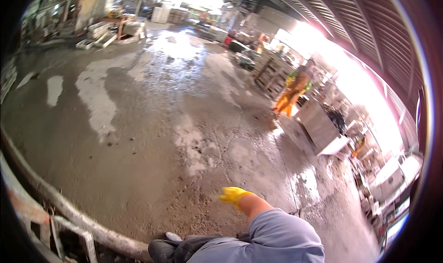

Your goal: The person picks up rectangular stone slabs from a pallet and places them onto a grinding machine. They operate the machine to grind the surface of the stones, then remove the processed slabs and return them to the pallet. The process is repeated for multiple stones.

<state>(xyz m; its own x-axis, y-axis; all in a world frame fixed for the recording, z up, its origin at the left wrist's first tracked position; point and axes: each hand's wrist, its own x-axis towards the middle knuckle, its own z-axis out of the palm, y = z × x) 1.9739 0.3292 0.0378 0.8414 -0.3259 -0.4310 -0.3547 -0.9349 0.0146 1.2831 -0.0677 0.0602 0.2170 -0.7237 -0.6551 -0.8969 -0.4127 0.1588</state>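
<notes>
My right hand [234,194] wears a yellow glove and hangs out in front of me over the wet concrete floor [152,124]. It holds nothing, and its fingers point left, loosely extended. The forearm is bare above the glove and the upper arm has a grey-blue sleeve [281,235]. My left hand is out of the picture. A dark shoe [161,250] and dark trousers show at the bottom edge.
Another person in orange work clothes [293,90] stands at the right beside a grey stone block [318,124]. A long muddy pipe [69,212] runs along the lower left. Stacked slabs and pallets [108,32] stand far back. Benches with clutter line the right side.
</notes>
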